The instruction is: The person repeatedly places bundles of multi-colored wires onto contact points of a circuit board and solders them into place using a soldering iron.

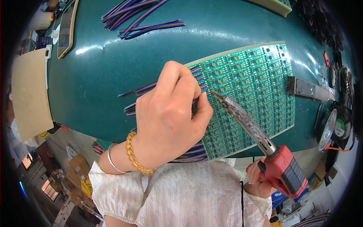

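Note:
A green panel of many small circuit boards (249, 83) lies on the table, with ribbon wires (145, 87) along its left edge. Over that edge, my left hand (174, 102) has thumb and fingers pinched on wires; the exact strand is hidden beneath them. My right hand (259, 178) grips the red handle of a soldering gun (251, 126) at the lower right. Its dark tip is at the board near my left fingertips; whether it touches is hard to tell. More wires (194, 153) stick out below my left wrist.
Loose bundles of multicoloured wires (132, 15) lie at the back of the green table (87, 83). A dark metal bar (308, 89) sits at the panel's right edge. Farther right stands a small fan (336, 126). A brown board (32, 94) is at the left edge.

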Action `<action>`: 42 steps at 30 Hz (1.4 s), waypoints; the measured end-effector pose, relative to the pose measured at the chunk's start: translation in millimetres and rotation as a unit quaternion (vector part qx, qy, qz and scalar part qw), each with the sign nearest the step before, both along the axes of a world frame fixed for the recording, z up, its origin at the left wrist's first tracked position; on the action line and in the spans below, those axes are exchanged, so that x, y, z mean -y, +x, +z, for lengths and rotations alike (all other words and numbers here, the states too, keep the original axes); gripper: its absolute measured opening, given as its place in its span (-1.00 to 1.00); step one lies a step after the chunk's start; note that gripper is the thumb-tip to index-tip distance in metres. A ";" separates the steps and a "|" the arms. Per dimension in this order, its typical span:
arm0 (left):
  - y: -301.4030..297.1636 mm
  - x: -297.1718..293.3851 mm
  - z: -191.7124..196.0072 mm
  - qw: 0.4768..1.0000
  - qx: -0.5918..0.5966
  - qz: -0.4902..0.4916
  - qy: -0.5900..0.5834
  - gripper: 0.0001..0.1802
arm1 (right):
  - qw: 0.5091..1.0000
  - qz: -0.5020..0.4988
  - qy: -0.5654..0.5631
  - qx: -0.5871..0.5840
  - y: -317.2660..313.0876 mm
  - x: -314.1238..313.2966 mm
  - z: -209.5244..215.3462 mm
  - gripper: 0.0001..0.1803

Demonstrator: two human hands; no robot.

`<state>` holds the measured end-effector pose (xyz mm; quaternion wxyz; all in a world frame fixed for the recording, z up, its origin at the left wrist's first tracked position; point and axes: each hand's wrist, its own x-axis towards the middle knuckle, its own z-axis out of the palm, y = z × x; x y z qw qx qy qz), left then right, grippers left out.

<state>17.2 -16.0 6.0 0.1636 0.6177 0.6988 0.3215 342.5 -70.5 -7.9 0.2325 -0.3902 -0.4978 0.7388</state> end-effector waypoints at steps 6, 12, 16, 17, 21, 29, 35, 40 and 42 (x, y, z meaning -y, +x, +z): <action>0.0 -1.9 1.5 1.000 0.015 -0.011 -0.023 -0.80 | 0.993 -0.078 0.076 0.041 -27.0 4.0 -4.4 0.00; -3.1 -1.0 1.7 0.999 0.030 -0.007 -0.024 -0.81 | 0.987 -0.098 0.128 0.002 -26.2 2.8 -7.8 0.00; -3.3 -1.3 2.5 0.999 0.036 -0.011 -0.031 -0.81 | 0.996 -0.061 -0.045 -0.043 -22.2 -10.6 2.4 -0.71; -3.6 -1.4 1.9 0.999 0.039 -0.012 -0.033 -0.81 | 0.997 -0.058 -0.046 -0.035 -23.4 -10.9 3.4 -0.70; -3.8 -2.2 4.0 0.998 0.047 -0.014 -0.039 -0.82 | 0.997 -0.067 -0.036 -0.030 -26.5 -6.9 2.1 -0.72; -4.2 -3.2 3.9 0.998 0.056 -0.013 -0.041 -0.83 | 0.996 0.024 0.074 0.045 -18.9 -21.6 5.6 -0.63; -3.9 -3.1 5.5 0.998 0.051 -0.016 -0.037 -0.83 | 0.990 -0.133 0.041 0.016 -31.6 -0.5 2.4 -0.67; -4.5 -2.9 3.6 0.998 0.044 -0.025 -0.033 -0.84 | 0.985 -0.134 0.106 0.038 -41.2 -2.2 4.9 -0.53; -5.0 -2.6 2.6 0.998 0.044 -0.025 -0.033 -0.85 | 0.976 -0.156 0.131 0.078 -43.1 2.3 3.3 -0.45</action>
